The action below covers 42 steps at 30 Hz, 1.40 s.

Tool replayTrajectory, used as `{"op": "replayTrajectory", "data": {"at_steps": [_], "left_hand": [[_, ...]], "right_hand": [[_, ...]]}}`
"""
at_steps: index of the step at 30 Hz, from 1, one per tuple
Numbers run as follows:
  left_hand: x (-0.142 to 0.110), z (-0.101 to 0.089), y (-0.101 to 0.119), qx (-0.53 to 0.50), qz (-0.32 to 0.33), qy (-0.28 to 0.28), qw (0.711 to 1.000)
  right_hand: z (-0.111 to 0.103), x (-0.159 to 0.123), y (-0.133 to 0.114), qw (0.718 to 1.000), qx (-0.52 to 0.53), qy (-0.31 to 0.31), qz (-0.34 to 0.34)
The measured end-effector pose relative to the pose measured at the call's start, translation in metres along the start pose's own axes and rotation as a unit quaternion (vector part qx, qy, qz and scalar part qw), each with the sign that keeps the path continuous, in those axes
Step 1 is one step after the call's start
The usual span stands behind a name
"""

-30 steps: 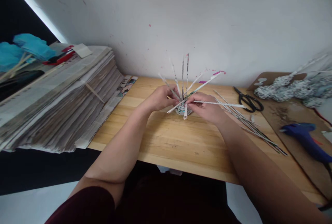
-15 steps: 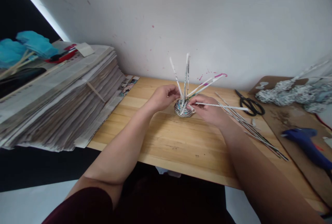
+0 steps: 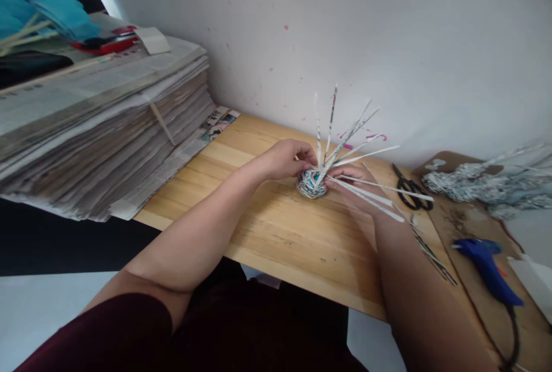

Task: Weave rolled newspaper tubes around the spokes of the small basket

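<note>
A small round basket [image 3: 311,184] woven from rolled newspaper rests on the wooden table. Several paper tubes [image 3: 345,141] stick up and out of it, fanning toward the wall and the right. My left hand [image 3: 293,158] is closed at the basket's left rim, thumb and fingers pinched on its edge. On the opposite side my right hand [image 3: 351,182] has its fingers curled round the right wall, among tubes that cross over it. The fingertips behind the rim are partly hidden.
Tall newspaper stack [image 3: 159,125] on the left, with a red tool [image 3: 106,44] on top. To the right are black scissors [image 3: 411,188], loose paper sticks [image 3: 433,257], a blue glue gun [image 3: 489,271] on cardboard [image 3: 452,222], and woven paper pieces [image 3: 461,185].
The basket has been turned, and its tubes now fan more to the right, several over my right hand. The view has shifted, so the glue gun sits further left.
</note>
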State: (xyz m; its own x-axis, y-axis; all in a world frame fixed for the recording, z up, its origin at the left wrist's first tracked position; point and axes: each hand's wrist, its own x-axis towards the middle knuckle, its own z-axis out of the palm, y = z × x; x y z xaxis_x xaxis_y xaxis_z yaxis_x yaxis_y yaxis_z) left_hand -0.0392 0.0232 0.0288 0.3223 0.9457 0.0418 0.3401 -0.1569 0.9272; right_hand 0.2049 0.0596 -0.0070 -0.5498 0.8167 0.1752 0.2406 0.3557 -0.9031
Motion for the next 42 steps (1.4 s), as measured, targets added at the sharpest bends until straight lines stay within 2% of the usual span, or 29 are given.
{"op": "replayTrajectory", "data": {"at_steps": [5,12,20,28,31,34,38,42], "left_hand": [[0.000,0.001,-0.001,0.031,0.024,-0.030,0.999],[-0.001,0.000,0.002,0.107,0.030,-0.028,0.993],[-0.003,0.003,0.002,0.148,0.064,-0.024,0.987],[-0.012,0.008,0.009,0.169,0.091,-0.036,0.981],[-0.012,0.007,0.009,0.170,0.086,-0.038,0.981],[-0.010,0.006,0.005,0.163,0.081,-0.038,0.983],[-0.006,0.004,-0.003,0.162,0.084,-0.028,0.983],[-0.005,0.001,-0.005,0.170,0.068,-0.025,0.983]], "right_hand": [[0.001,0.000,-0.001,0.999,0.019,0.003,0.039],[0.004,-0.001,-0.004,0.998,0.039,0.003,0.047],[0.007,-0.003,-0.027,0.998,-0.007,-0.027,0.065],[-0.007,-0.006,-0.013,0.989,-0.115,-0.076,-0.051],[-0.007,-0.007,-0.011,0.990,-0.114,-0.083,-0.016],[-0.001,-0.008,-0.020,0.990,-0.114,-0.084,0.005],[0.008,-0.010,-0.036,0.993,-0.104,-0.057,0.004],[0.014,-0.010,-0.037,0.997,-0.060,-0.029,0.035]]}}
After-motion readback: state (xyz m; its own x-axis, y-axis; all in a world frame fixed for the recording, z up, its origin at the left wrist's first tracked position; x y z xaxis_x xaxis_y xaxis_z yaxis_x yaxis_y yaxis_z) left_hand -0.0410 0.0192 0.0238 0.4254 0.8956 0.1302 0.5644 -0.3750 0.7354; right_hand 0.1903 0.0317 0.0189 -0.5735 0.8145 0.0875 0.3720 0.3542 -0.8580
